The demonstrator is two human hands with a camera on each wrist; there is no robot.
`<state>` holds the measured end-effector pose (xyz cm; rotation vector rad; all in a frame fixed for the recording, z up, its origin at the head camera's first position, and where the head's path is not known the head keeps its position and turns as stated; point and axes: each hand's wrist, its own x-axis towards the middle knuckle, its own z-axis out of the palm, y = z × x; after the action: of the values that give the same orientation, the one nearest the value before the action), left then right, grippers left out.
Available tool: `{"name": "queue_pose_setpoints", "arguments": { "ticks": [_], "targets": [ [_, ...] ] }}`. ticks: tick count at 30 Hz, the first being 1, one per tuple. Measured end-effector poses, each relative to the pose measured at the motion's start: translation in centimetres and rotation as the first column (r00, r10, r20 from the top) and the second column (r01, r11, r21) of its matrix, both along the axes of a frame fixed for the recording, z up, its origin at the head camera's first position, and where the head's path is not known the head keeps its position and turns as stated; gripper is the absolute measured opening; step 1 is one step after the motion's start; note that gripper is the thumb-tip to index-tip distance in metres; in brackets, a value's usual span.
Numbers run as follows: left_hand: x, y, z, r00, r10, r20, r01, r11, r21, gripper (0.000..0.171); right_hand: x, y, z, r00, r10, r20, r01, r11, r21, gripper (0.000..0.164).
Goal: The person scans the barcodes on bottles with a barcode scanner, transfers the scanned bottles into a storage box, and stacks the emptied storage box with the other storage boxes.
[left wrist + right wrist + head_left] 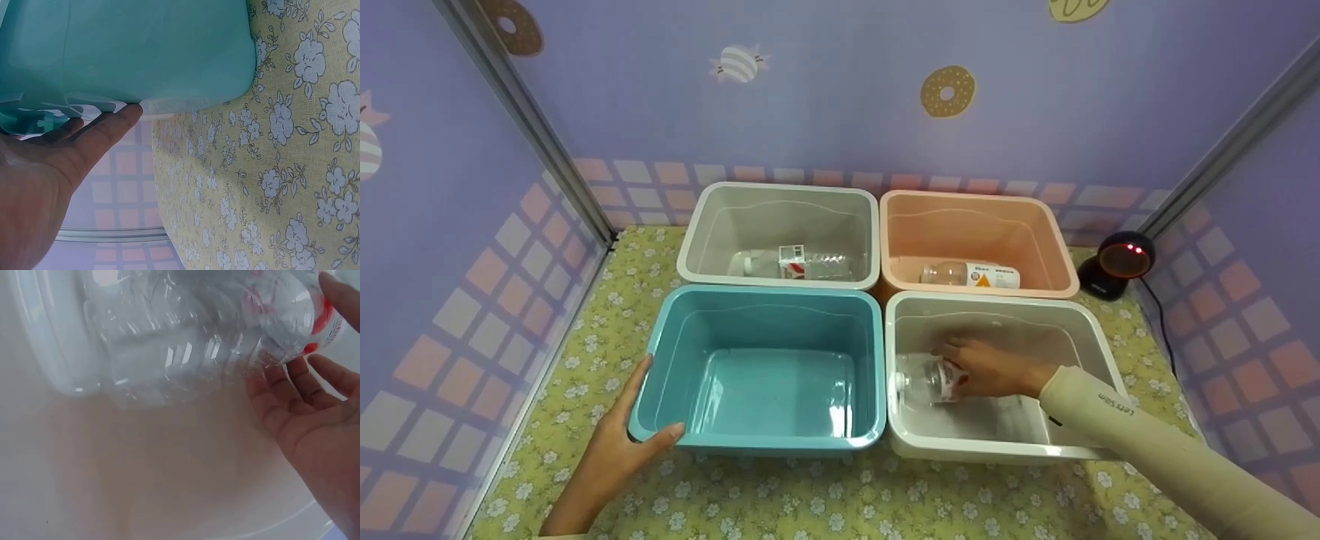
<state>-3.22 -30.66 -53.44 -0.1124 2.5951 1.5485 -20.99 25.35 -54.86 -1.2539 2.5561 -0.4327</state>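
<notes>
My right hand [997, 367] reaches down into the white bin [960, 448] at the front right. It holds a clear plastic bottle [919, 381] lying on its side, cap toward the left. In the right wrist view the ribbed bottle [169, 343] fills the top, with thumb and fingers around its red-and-white labelled part. My left hand [619, 439] rests on the front left corner of the blue bin [772, 442], thumb at the rim. Its fingers [112, 129] lie fairly straight along the bin's outer side. Only smooth floor shows inside the blue bin.
Behind stand a grey bin [780, 187] with a clear labelled bottle [825, 265] and an orange bin [975, 197] with another bottle [991, 275]. A black scanner [1117, 262] with red lights stands at the right. Walls enclose the flowered tablecloth [780, 502].
</notes>
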Motion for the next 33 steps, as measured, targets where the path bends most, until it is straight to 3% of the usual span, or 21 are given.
{"name": "queue_pose_setpoints", "arguments": {
  "ticks": [4, 6, 10, 15, 18, 21, 33],
  "targets": [
    [0.1, 0.0, -0.1, 1.0, 0.003, -0.009, -0.003, 1.0, 0.002, 0.106, -0.5, 0.3, -0.4, 0.997, 0.057, -0.05, -0.062, 0.993, -0.102, 0.044],
    [0.2, 0.0, -0.2, 1.0, 0.005, -0.017, -0.005, 1.0, 0.007, 0.106, -1.1, 0.7, -1.4, 0.992, 0.106, -0.067, -0.117, 0.978, -0.175, 0.034],
    [0.2, 0.0, -0.3, 1.0, 0.003, -0.026, -0.002, 1.0, 0.017, 0.105, -1.6, 1.5, -2.9, 0.976, 0.173, -0.13, -0.198, 0.956, -0.218, 0.031],
    [0.2, 0.1, -0.3, 1.0, -0.001, -0.019, 0.002, 1.0, 0.015, 0.105, -0.1, 1.4, -1.5, 0.994, 0.094, -0.053, -0.098, 0.992, -0.079, 0.058],
    [0.1, 0.1, -0.2, 1.0, -0.004, -0.023, 0.004, 1.0, 0.0, 0.106, 0.5, 1.0, -0.5, 1.0, 0.021, 0.012, -0.021, 1.0, 0.007, 0.061],
    [0.1, 0.1, -0.1, 1.0, -0.008, -0.025, 0.008, 1.0, 0.002, 0.105, 0.6, 0.8, 0.0, 1.0, -0.007, 0.02, 0.006, 0.998, 0.061, 0.059],
    [0.0, 0.1, 0.0, 1.0, -0.017, -0.021, 0.017, 1.0, 0.02, 0.105, -0.1, 0.7, 1.1, 1.0, 0.014, -0.025, -0.013, 0.999, 0.045, 0.053]
  ]
}}
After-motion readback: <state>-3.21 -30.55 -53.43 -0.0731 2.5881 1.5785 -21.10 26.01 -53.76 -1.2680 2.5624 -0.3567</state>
